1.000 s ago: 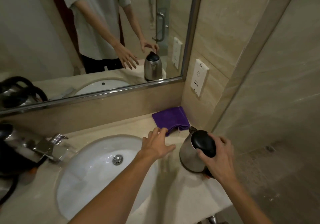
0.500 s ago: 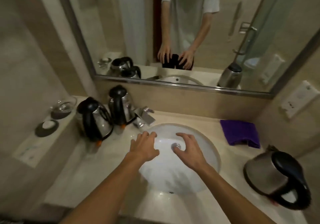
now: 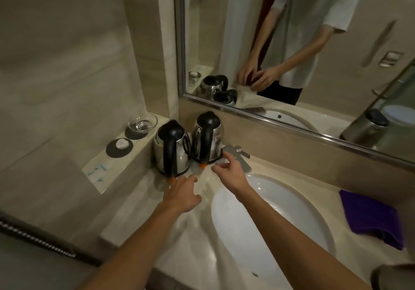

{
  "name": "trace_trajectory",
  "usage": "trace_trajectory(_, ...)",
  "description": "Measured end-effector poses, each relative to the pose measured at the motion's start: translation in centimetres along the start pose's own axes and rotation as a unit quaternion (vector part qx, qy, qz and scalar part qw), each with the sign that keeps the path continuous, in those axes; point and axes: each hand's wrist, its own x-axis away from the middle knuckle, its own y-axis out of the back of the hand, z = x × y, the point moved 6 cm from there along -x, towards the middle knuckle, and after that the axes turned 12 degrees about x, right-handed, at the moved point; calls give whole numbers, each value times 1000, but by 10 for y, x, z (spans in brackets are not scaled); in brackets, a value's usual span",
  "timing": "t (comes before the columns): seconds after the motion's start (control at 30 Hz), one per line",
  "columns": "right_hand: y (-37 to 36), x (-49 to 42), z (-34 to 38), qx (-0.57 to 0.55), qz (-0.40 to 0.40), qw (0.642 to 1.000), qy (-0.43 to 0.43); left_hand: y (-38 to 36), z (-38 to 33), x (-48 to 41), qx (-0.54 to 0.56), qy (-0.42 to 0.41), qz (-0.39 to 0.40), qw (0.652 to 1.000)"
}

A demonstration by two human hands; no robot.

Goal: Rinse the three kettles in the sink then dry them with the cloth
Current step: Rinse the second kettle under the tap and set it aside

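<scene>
My left hand (image 3: 182,194) and right hand (image 3: 229,171) hover loose-fingered, empty; grabbing carelessly, I could knock the near kettle (image 3: 171,152) into the far kettle (image 3: 207,140) or the faucet (image 3: 238,155)

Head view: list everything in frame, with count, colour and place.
counter: one, beige stone
sink: one, white, set into the counter
faucet: one, chrome, behind the sink
mirror: one, metal-framed, above the counter
left kettle: one, steel and black, counter beside the ledge
middle kettle: one, steel and black, between it and the faucet
third kettle: one, steel, mostly cut off at bottom right; reflected in the mirror
cloth: one, purple, folded, right of the sink
glass dish: one, clear, on a dark coaster, ledge
white item: one, small, on a second dark coaster, ledge
left hand: one, open, over the counter before the left kettle
right hand: one, fingers loose, at the faucet
</scene>
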Motion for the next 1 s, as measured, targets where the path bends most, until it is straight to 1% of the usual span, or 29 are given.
trace_trajectory(0.13,-22,-58,13,-92,16,995,-22,3,0,-21,13,20,-8,1000)
trace_trajectory(0.23,-42,-105,7,-125,22,991,-35,11,-4,-41,46,26,-18,998)
trace_trajectory(0.3,-47,-118,10,-137,11,989,-50,16,-4,-52,78,21,-27,996)
trace_trajectory(0.43,-48,-124,19,-184,-58,979,-63,20,5,-63,106,18,-27,994)
trace_trajectory(0.53,-52,-126,20,-224,-115,965,-76,21,14,-69,113,21,-20,993)
trace_trajectory(0.67,-53,-128,25,-266,-176,941,-116,24,17,-76,122,5,-19,992)
trace_trajectory(0.87,-58,-124,23,-270,-226,926,-137,28,15,-84,107,-35,14,994)
trace_trajectory(1.0,-52,-115,21,-228,-254,930,-133,31,17,-89,102,-56,40,992)
